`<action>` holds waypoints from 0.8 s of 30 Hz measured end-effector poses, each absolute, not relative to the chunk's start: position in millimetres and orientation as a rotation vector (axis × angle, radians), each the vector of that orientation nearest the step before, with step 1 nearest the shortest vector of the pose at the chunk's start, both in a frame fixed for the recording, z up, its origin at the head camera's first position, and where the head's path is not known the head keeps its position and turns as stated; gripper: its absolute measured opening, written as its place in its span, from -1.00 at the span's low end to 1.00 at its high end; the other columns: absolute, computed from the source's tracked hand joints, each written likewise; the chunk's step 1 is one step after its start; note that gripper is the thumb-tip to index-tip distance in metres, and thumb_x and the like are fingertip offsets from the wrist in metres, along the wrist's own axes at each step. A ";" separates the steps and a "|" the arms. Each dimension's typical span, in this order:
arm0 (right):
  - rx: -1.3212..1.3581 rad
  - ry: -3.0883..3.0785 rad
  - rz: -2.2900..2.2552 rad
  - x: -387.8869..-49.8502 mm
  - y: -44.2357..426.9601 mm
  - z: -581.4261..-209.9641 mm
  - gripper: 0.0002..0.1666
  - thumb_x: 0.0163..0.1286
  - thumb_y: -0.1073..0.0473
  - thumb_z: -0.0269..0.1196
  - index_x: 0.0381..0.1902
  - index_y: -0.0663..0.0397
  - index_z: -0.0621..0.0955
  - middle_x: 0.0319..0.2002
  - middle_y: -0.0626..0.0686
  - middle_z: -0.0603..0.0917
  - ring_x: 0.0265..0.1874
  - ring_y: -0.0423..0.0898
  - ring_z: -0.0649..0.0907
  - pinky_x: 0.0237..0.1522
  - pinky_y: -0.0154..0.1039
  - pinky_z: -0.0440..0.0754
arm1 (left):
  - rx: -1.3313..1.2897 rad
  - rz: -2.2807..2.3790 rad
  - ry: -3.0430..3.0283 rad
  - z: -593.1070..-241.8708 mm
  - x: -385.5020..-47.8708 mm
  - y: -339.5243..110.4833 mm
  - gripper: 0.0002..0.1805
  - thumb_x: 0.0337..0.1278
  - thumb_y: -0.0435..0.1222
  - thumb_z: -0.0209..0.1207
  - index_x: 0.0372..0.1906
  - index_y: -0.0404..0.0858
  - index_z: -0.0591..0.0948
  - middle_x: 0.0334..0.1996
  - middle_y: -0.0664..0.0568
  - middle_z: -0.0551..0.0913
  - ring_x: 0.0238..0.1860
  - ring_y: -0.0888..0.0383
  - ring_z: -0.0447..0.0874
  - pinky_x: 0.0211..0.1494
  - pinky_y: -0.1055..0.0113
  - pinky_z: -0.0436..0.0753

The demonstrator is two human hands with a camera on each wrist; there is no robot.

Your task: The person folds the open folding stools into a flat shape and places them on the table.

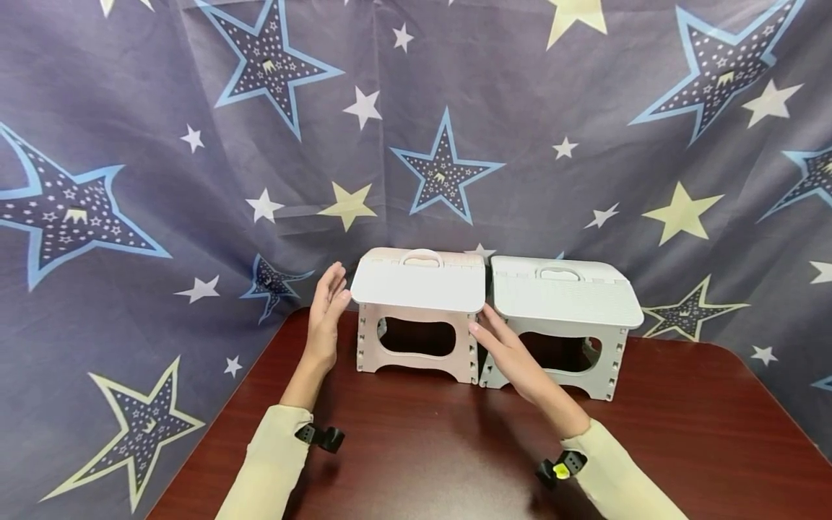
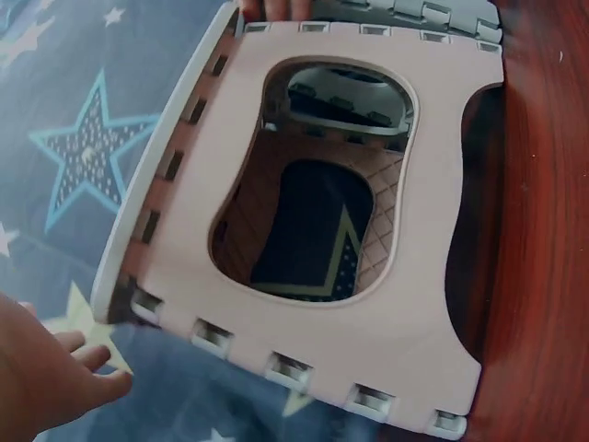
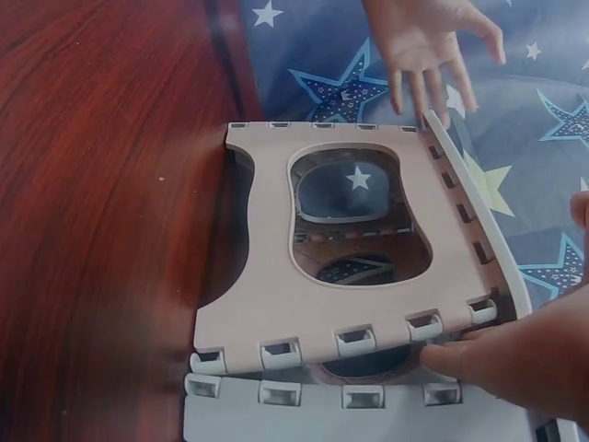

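Two folding step stools stand unfolded side by side on the table. The pink stool point(image 1: 416, 285) is on the left, with a pale top and an oval opening in its front panel. Its pale grey-green neighbour, the other stool point(image 1: 565, 300), is at a slight angle to it. My left hand point(image 1: 325, 318) is upright beside the pink stool's left end, fingers extended; in the left wrist view a small gap separates that hand point(image 2: 46, 378) from the stool. At the pink stool's right front edge is my right hand point(image 1: 516, 357), its thumb at the leg and its other fingers between the stools.
The dark red-brown table point(image 1: 416, 448) has rounded back corners. Behind it hangs a grey-blue curtain point(image 1: 520, 130) printed with stars. A dark strap point(image 1: 318, 437) with a camera circles each cream-sleeved wrist.
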State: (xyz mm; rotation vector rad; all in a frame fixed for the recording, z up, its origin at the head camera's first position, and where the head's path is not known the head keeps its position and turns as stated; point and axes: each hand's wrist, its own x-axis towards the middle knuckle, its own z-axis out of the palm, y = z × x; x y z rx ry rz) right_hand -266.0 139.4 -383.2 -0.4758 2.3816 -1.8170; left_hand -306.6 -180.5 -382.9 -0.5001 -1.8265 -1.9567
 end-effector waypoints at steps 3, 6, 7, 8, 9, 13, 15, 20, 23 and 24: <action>-0.468 2.360 -1.852 -268.8 136.9 -385.5 -0.07 0.63 -0.17 0.02 0.66 0.06 -0.12 0.66 0.17 -0.05 0.64 0.10 -0.01 0.61 0.11 0.01 | -0.425 -2.036 -1.884 -388.6 -310.1 -186.0 -0.30 0.44 -0.22 -0.05 0.60 -0.27 0.13 0.56 -0.20 0.19 0.60 -0.08 0.09 0.65 -0.09 0.01; -0.455 2.323 -1.893 -272.6 135.0 -389.6 -0.10 0.64 -0.12 0.02 0.66 0.09 -0.11 0.65 0.18 -0.04 0.64 0.09 -0.01 0.61 0.09 0.01 | -0.348 -2.082 -1.969 -394.3 -312.5 -190.8 -0.32 0.46 -0.19 -0.07 0.59 -0.26 0.15 0.55 -0.24 0.20 0.58 -0.11 0.11 0.63 -0.17 0.02; -0.441 2.321 -1.898 -273.5 134.6 -390.6 -0.10 0.64 -0.11 0.02 0.66 0.09 -0.10 0.65 0.18 -0.04 0.64 0.08 0.00 0.61 0.09 0.01 | -0.321 -2.086 -2.004 -396.0 -313.0 -192.1 -0.33 0.47 -0.18 -0.06 0.59 -0.26 0.15 0.55 -0.24 0.21 0.58 -0.12 0.12 0.62 -0.18 0.04; -0.424 2.317 -1.908 -274.9 134.2 -392.0 -0.11 0.64 -0.10 0.02 0.66 0.10 -0.09 0.65 0.18 -0.03 0.64 0.08 0.01 0.62 0.08 0.01 | -0.297 -2.088 -2.038 -397.6 -313.5 -193.3 -0.33 0.48 -0.18 -0.05 0.59 -0.24 0.16 0.55 -0.25 0.21 0.57 -0.12 0.12 0.61 -0.20 0.05; -0.400 2.311 -1.914 -275.8 133.9 -392.8 -0.12 0.64 -0.10 0.02 0.66 0.09 -0.09 0.65 0.17 -0.02 0.64 0.08 0.01 0.62 0.08 0.01 | -0.278 -2.093 -2.068 -399.2 -313.8 -194.5 -0.33 0.48 -0.17 -0.05 0.59 -0.23 0.16 0.55 -0.25 0.21 0.57 -0.13 0.13 0.60 -0.21 0.07; -0.320 2.289 -1.941 -279.3 132.7 -395.2 -0.13 0.65 -0.09 0.00 0.66 0.12 -0.09 0.65 0.18 -0.04 0.62 0.12 0.09 0.62 0.06 0.04 | -0.201 -2.137 -2.161 -404.3 -316.7 -198.1 -0.33 0.48 -0.16 -0.02 0.58 -0.21 0.18 0.55 -0.24 0.22 0.56 -0.18 0.17 0.58 -0.22 0.15; -0.313 2.263 -1.961 -281.0 131.5 -396.0 -0.15 0.67 -0.06 -0.03 0.65 0.16 -0.10 0.65 0.19 -0.06 0.61 0.14 0.11 0.61 0.04 0.06 | -0.176 -2.176 -2.200 -406.5 -318.5 -199.7 -0.32 0.48 -0.15 -0.03 0.59 -0.23 0.16 0.55 -0.25 0.21 0.55 -0.22 0.18 0.58 -0.23 0.16; -0.348 2.223 -1.976 -283.2 128.1 -397.8 -0.20 0.70 0.02 -0.09 0.64 0.24 -0.11 0.64 0.24 -0.05 0.61 0.17 0.09 0.61 0.02 0.08 | -0.145 -2.295 -2.260 -411.5 -322.7 -202.4 -0.28 0.51 -0.15 -0.10 0.63 -0.28 0.04 0.56 -0.34 0.14 0.56 -0.28 0.13 0.57 -0.26 0.15; -0.366 2.212 -1.973 -283.6 127.4 -398.4 -0.21 0.70 0.03 -0.11 0.63 0.28 -0.12 0.64 0.27 -0.05 0.61 0.19 0.07 0.61 0.04 0.07 | -0.125 -2.347 -2.254 -412.9 -323.5 -203.6 -0.29 0.52 -0.14 -0.12 0.62 -0.30 0.04 0.56 -0.36 0.12 0.55 -0.29 0.12 0.57 -0.27 0.15; -0.364 2.211 -1.972 -283.6 127.2 -398.3 -0.21 0.70 0.03 -0.11 0.63 0.28 -0.12 0.64 0.27 -0.05 0.61 0.19 0.08 0.61 0.05 0.07 | -0.126 -2.353 -2.254 -413.0 -323.6 -204.1 -0.30 0.53 -0.14 -0.13 0.62 -0.30 0.04 0.55 -0.36 0.12 0.54 -0.29 0.12 0.57 -0.27 0.16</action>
